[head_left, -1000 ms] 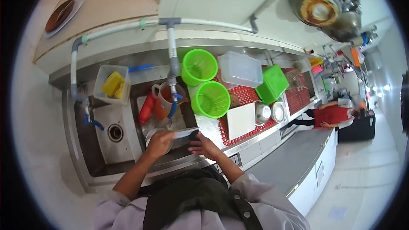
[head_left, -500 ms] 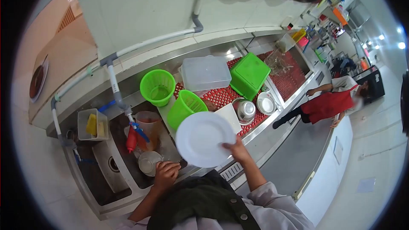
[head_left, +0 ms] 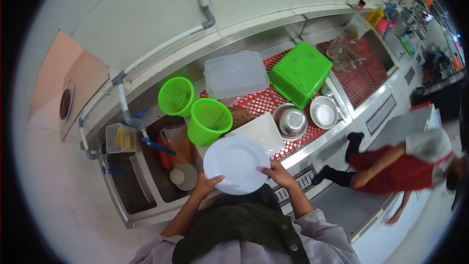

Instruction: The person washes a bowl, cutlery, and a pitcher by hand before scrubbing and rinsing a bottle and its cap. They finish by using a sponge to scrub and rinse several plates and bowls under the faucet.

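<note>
A round white plate is held level in front of my apron. My left hand grips its lower left edge, thumb on top. On the right edge, my right hand holds it the same way. Just beyond the plate lies a white rectangular board on a red perforated mat. Two green baskets stand at the sink's right side, the nearer one just past the plate. In the sink are a clear pitcher, a red bottle and a bowl.
A translucent bin, an upturned green tub, a steel bowl and a white bowl sit on the counter. Pipes and a blue tap reach over the sink. A person in a red apron is at the right.
My left hand has moved from the sink edge onto the plate, so both hands hold it. The view has shifted, and the other person appears closer.
</note>
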### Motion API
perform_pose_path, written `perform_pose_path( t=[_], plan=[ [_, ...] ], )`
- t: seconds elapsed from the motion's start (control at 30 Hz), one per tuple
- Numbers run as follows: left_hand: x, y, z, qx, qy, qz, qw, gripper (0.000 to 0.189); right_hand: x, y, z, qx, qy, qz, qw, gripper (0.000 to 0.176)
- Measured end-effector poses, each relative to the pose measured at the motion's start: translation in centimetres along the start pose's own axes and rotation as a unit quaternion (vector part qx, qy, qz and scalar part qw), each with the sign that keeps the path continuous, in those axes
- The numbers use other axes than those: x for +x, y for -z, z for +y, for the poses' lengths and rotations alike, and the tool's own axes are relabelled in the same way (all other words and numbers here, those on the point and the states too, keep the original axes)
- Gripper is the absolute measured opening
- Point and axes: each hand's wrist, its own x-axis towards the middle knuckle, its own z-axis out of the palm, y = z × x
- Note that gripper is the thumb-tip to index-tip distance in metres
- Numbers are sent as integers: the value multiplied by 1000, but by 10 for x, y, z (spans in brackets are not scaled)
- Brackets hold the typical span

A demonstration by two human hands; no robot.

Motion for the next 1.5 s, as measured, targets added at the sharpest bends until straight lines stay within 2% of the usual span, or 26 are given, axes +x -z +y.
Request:
perform_pose_path(
  t=[0.07, 0.13, 0.17, 0.23, 0.33, 0.4, 0.43, 0.5, 0.67, 0.77, 0.83, 0.87, 0.93, 0.97, 1.03, 1.07, 1.1, 1.13, 1.17, 1.23, 1.27, 1.33, 1.37, 1.4, 1.47, 1.5],
  plan=[
    [-23, 34, 1, 101, 46, -13, 994, 36, 14, 0, 17, -6, -8, -63, 998, 37],
    [-47, 62, 0, 97, 58, 46, 993, 36, 35, -14, 30, 160, 48, -16, 986, 35],
    [-57, 74, -1, 90, 67, 92, 989, 36, 50, -20, 33, 105, 119, 23, 987, 35],
    [-69, 97, -4, 61, 93, 126, 986, 35, 64, -39, -11, 8, 163, 69, 984, 37],
    [-81, 104, -7, 9, 110, 163, 980, 35, 103, -60, -62, -78, 176, 23, 981, 41],
    [-83, 108, -19, -7, 128, 154, 980, 36, 127, -73, -80, -313, 250, 51, 915, 46],
    [-82, 110, -29, -5, 137, 159, 978, 38, 131, -81, -83, -317, 253, 47, 913, 46],
    [-87, 104, -37, -33, 121, 175, 977, 39, 136, -96, -89, -430, 304, 128, 841, 40],
    [-101, 93, -26, -116, 76, 188, 972, 45, 135, -112, -80, -500, 283, 109, 811, 37],
    [-101, 96, -2, -150, 38, 195, 969, 53, 126, -111, -73, -498, 256, 92, 824, 38],
    [-94, 91, 28, -146, 20, 169, 975, 54, 104, -103, -81, -418, 222, 98, 876, 42],
    [-87, 87, 36, -147, 9, 156, 977, 52, 95, -94, -77, -419, 218, 116, 874, 42],
    [-66, 74, 55, -92, 8, 83, 992, 48, 75, -77, -67, -90, 178, -45, 979, 43],
    [-52, 60, 64, -89, 6, 68, 994, 48, 65, -64, -66, -92, 182, -30, 979, 43],
    [-27, 16, 78, -28, -23, 46, 998, 46, 33, -28, -67, 13, 70, -43, 996, 46],
    [-15, 5, 76, -41, -10, -12, 999, 46, 11, -10, -76, -13, 36, 94, 995, 47],
    [-5, -6, 71, -129, 24, -113, 985, 54, 0, 19, -71, 55, -22, 150, 987, 47],
    [-2, -40, 99, -193, 26, -183, 964, 63, 0, 54, -42, 147, 65, 183, 970, 47],
    [0, -51, 98, -185, 39, -205, 960, 65, -11, 91, -25, 188, 70, 256, 946, 48],
    [3, -58, 91, -175, 50, -225, 957, 67, -39, 152, -15, 280, 187, 378, 862, 44],
    [0, -55, 82, -139, 53, -237, 960, 66, -42, 197, 11, 366, 183, 433, 803, 42],
    [-3, -48, 65, -107, 61, -221, 967, 64, -44, 273, 20, 289, 282, 500, 766, 41],
    [-3, -39, 52, -115, 91, -201, 968, 62, -35, 361, 93, -129, 217, 620, 743, 44],
    [-12, -24, 40, -127, 118, -165, 971, 59, -39, 415, 120, -546, 68, 601, 579, 47],
    [-22, -2, 25, -176, 124, -99, 972, 52, -11, 529, 163, -620, 103, 593, 503, 45],
    [-27, 10, 16, -187, 115, -45, 974, 46, 3, 557, 157, -503, 6, 626, 597, 52]
  ],
)
